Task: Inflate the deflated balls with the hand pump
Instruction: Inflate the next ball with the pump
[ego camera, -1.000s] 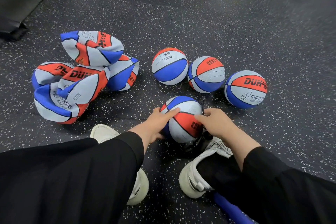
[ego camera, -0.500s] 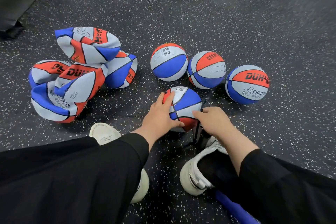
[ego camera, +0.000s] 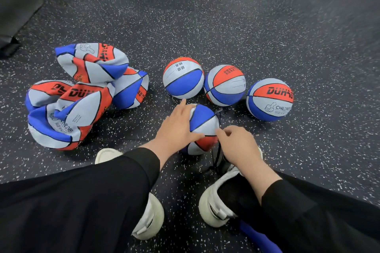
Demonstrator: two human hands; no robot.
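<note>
L hand (ego camera: 176, 127) flat on ball (ego camera: 202, 121), fingers straight; R hand (ego camera: 238, 146) pinching hose (ego camera: 219, 150) at ball. Ball looks light, firm, prob rolls; steady from top.

We look down on a dark speckled rubber floor (ego camera: 267, 26). Our left hand (ego camera: 176, 127) rests with fingers spread on a round red, white and blue ball (ego camera: 202, 127) between our pale shoes (ego camera: 218, 201). Our right hand (ego camera: 238, 144) pinches at the ball's right side, where a thin black hose (ego camera: 219, 150) runs down. Three inflated balls (ego camera: 225, 85) of the same colours sit in a row beyond. A heap of crumpled flat balls (ego camera: 82, 92) lies to the left. A blue tube (ego camera: 259, 238) shows below our right shoe.
</note>
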